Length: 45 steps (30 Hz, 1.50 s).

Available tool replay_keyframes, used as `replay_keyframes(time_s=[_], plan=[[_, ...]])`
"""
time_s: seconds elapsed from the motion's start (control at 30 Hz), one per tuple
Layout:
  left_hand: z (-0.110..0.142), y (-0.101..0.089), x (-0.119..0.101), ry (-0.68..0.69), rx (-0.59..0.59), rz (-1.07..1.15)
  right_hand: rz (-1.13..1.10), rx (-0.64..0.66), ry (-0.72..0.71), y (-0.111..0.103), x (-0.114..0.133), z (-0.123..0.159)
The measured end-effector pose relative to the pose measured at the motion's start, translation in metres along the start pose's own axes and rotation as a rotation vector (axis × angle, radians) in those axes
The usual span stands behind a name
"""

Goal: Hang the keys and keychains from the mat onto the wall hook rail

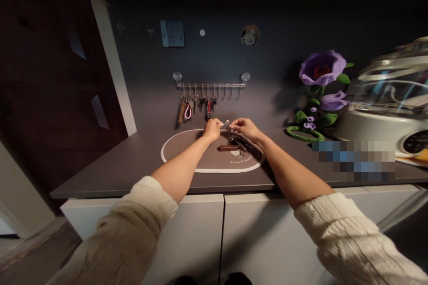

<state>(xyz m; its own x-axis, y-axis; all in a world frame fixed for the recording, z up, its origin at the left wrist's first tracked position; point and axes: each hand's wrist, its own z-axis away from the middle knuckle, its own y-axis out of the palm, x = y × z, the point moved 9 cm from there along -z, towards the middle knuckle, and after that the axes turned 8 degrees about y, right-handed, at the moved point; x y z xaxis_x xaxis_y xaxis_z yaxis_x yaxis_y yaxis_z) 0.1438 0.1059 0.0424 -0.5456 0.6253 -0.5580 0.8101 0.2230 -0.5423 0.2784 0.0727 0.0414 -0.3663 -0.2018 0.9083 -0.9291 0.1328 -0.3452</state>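
Both of my hands meet just above an oval brown mat (pixel 187 156) with a white border. My left hand (pixel 212 129) is closed in a pinch at one side of a silver key ring (pixel 228 124). From the other side, the fingertips of my right hand (pixel 245 128) pinch the same ring. Small metal pieces at the fingertips are too small to tell apart. Below the hands, a brown bar-shaped key fob (pixel 228 148) lies on the mat, beside a dark bunch of keys (pixel 241 146) partly in shadow.
Several key sets (pixel 195 104) hang from a clear hook rail (pixel 214 85) on the dark wall behind. To the right stand purple felt flowers (pixel 323 69) with a green ring base and a white appliance (pixel 374 122). White cabinet doors (pixel 187 231) are under the countertop (pixel 127 167).
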Motion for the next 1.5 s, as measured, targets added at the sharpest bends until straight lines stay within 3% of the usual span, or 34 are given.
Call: replay_keyframes(time_s=[0.23,0.57,1.5], plan=[[0.001,0.0,-0.001,-0.027,-0.026,0.1,-0.02,0.019,-0.007,0.001,-0.002,0.001],[0.003,0.001,-0.002,-0.031,-0.026,0.165,0.067,-0.052,-0.126,-0.006,-0.006,-0.009],[0.004,0.005,0.0,-0.043,-0.032,0.304,0.071,-0.152,-0.238,-0.015,0.015,-0.005]])
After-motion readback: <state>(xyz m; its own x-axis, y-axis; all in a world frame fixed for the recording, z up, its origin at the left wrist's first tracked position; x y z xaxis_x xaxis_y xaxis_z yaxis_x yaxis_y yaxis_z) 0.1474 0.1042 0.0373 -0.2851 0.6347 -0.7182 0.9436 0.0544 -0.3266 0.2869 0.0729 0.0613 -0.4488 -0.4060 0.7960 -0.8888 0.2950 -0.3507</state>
